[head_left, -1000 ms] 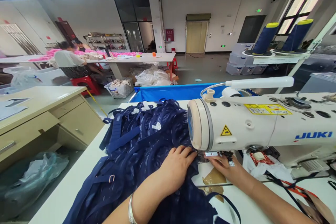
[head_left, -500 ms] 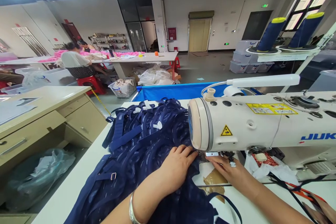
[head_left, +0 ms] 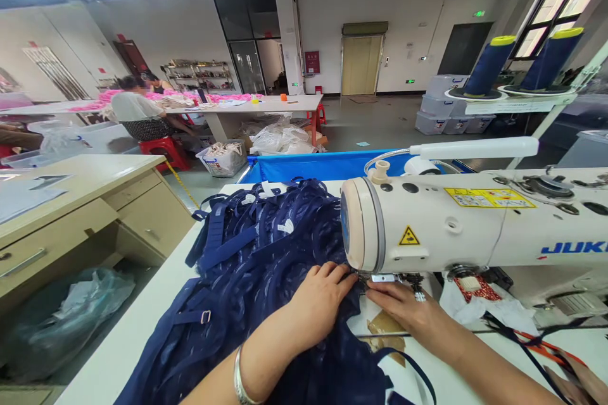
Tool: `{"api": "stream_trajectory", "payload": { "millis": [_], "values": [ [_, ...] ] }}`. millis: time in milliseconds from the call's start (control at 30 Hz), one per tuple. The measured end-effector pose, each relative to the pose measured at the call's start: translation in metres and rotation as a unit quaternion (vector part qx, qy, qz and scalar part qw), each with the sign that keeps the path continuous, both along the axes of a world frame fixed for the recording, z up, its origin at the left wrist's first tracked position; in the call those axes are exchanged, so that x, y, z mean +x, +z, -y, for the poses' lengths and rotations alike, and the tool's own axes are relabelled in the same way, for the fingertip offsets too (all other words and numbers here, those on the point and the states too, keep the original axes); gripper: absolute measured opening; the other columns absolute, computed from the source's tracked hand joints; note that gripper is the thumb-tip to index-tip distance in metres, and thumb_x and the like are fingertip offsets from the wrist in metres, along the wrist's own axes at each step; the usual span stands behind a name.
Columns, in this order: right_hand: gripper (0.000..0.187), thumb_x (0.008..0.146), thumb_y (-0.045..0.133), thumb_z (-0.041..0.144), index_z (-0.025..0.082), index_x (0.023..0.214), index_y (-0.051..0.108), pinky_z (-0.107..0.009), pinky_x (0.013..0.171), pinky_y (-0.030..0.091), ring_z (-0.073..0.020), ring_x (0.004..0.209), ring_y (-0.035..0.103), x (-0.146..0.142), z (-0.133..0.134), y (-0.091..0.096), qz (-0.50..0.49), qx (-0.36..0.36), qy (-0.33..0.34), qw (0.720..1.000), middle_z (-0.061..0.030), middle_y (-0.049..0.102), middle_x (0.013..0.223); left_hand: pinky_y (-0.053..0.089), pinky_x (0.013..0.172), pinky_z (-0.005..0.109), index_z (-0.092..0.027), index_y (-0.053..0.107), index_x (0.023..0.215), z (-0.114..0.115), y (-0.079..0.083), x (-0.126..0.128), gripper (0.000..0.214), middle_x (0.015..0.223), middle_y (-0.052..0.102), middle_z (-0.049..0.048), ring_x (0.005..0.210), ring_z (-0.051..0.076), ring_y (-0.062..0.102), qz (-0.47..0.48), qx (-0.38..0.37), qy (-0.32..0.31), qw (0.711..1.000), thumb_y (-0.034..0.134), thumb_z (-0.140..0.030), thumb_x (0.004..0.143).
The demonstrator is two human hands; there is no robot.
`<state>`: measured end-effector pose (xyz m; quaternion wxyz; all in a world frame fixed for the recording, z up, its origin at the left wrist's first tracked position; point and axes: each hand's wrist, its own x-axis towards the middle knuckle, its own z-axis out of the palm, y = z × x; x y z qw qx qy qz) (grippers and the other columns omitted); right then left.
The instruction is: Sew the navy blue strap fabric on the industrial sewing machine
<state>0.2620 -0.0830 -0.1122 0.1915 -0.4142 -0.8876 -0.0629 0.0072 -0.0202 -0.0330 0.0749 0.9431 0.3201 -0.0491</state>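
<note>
A heap of navy bras [head_left: 256,266] with straps, curved seams and white labels covers the sewing table left of the needle. My left hand [head_left: 320,300] lies over the bra fabric, its fingers bent and closed on the cloth beside the presser foot. Under the head of the white sewing machine [head_left: 418,221], my right hand [head_left: 403,304] reaches in from the right with fingers close together. Its fingertips are by the presser foot [head_left: 386,278], and what they pinch there is hidden. One navy strap [head_left: 413,364] loops over the table's front.
Two navy thread cones [head_left: 489,66] stand on a rack at the right. Orange-handled scissors [head_left: 541,345] lie at the lower right, near black straps. Behind the machine hangs a blue cloth bin [head_left: 304,166]. A desk [head_left: 95,186] stands left; a person [head_left: 137,115] sits farther back.
My right hand has shifted slightly left, its fingertips nearer to my left hand. My left hand and the heap of bras look nearly unchanged.
</note>
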Motion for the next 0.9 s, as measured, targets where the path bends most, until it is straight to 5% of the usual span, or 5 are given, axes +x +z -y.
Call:
{"api": "stream_trajectory", "payload": {
  "millis": [200,433,767,900],
  "values": [
    [0.079,0.083,0.041,-0.007,0.026,0.154,0.034,-0.029,0.100,0.055,-0.0145,0.126,0.057,-0.013,0.008,0.026,0.055,0.010,-0.012,0.998,-0.0054,0.058,0.139,0.043,0.100,0.043,-0.023,0.043,0.149,0.000,0.005,0.001,0.062,0.139,0.055,0.0124,0.127,0.030,0.048,0.003,-0.011,0.002,1.000,0.049,-0.010,0.088],
    [0.056,0.079,0.038,-0.004,0.024,0.124,0.057,-0.022,0.079,0.061,-0.0147,0.112,0.064,-0.017,0.006,0.014,0.048,0.079,-0.014,0.996,-0.0054,0.064,0.124,0.041,0.102,0.043,-0.024,0.041,0.151,0.000,0.001,-0.001,0.063,0.138,0.055,0.0126,0.127,0.030,0.048,0.010,-0.003,0.001,1.000,0.049,-0.011,0.090],
    [0.038,0.086,0.045,-0.004,0.021,0.109,0.062,-0.020,0.052,0.054,-0.0163,0.088,0.069,-0.030,0.008,0.051,0.121,0.131,-0.023,0.984,-0.0046,0.068,0.109,0.041,0.104,0.044,-0.022,0.044,0.149,0.001,0.004,0.001,0.060,0.138,0.056,0.0126,0.128,0.030,0.047,-0.007,0.001,0.006,1.000,0.048,-0.011,0.090],
    [0.047,0.080,0.040,-0.008,0.019,0.111,0.062,-0.020,0.046,0.050,-0.0158,0.088,0.070,-0.029,0.009,0.052,0.106,0.123,-0.028,0.986,-0.0058,0.068,0.109,0.041,0.105,0.044,-0.022,0.044,0.149,0.001,0.006,0.001,0.061,0.138,0.055,0.0128,0.129,0.030,0.047,-0.009,-0.003,0.004,1.000,0.047,-0.010,0.090]
  ]
}}
